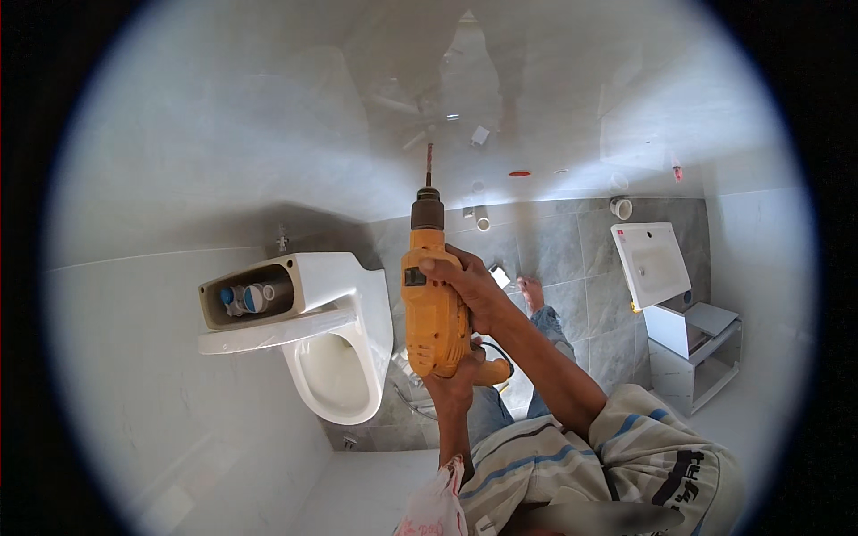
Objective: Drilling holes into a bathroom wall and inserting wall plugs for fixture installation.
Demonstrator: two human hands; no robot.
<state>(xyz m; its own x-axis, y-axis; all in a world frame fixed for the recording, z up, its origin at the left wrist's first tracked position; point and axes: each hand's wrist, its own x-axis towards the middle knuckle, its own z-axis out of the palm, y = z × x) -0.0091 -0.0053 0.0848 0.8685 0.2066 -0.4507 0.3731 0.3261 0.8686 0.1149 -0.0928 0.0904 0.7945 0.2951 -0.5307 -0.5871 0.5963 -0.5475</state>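
Observation:
An orange power drill [427,322] points its long bit [430,161] up the picture toward a glossy light wall panel [375,116]. I cannot tell whether the tip touches it. My right hand [472,288] grips the drill's upper body, thumb across the housing. My left hand [451,386] is closed on its lower rear part, largely hidden under the tool. A crumpled pale plastic bag [433,505] hangs by my left forearm. My bare foot [529,290] stands on grey floor tiles [581,250] below.
A white toilet [362,339] with an uncovered cistern [250,295] is at left. At right lie a white basin [651,259] and an open white cabinet [702,366]. White pipe ends [621,208] protrude near the wall's foot. A hose [416,402] lies beside the toilet.

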